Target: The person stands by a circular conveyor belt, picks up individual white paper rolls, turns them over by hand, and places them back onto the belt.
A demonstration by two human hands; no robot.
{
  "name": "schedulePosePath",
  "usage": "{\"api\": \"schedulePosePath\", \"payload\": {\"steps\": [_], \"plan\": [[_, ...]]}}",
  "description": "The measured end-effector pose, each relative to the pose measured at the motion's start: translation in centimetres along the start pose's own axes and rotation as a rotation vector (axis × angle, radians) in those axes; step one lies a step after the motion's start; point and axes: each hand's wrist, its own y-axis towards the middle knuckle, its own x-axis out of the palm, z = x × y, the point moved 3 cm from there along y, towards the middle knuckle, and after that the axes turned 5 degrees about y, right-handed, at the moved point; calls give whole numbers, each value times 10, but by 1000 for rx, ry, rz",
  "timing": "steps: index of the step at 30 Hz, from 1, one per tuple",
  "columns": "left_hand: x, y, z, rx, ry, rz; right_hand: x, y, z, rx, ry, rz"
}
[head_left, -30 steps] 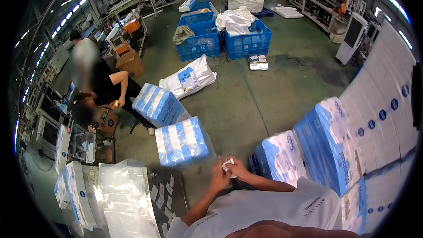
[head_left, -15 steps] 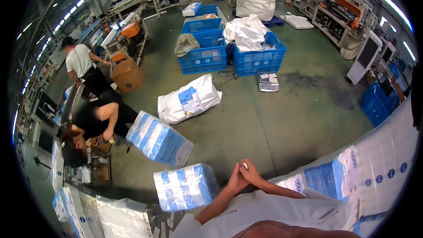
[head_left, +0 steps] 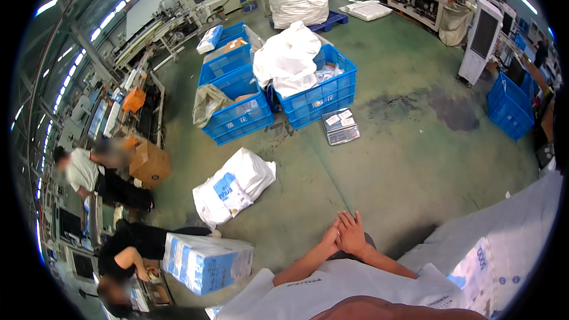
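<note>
My two hands meet in front of my white shirt, low in the middle of the head view. My right hand lies flat against my left hand, its fingers stretched and pointing away from me. The left hand is partly hidden behind it, and I see nothing between the palms. Below them is bare green floor. The nearest things are a white sack with a blue label to the left and a blue-and-white wrapped bale at lower left.
Blue crates with white bags stand ahead, a flat scale on the floor by them. White wrapped packs rise at my right. Two co-workers bend at the left near a cardboard box. More blue crates sit far right.
A second ago my hands held a small white thing; now they press flat together. The view has swung up and right, bringing the blue crates closer to the middle.
</note>
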Motion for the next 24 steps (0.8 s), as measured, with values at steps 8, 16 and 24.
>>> {"api": "schedulePosePath", "payload": {"steps": [8,16,24], "plan": [[17,30,106,48,-187,84,45,135,55,-87,696,-524],[-160,-32,117,471,-626,399,105,183,-7,-262,926,-1008],[-315,-164,-64,705,-1167,792,195,162,-178,-765,644,-1096]]}}
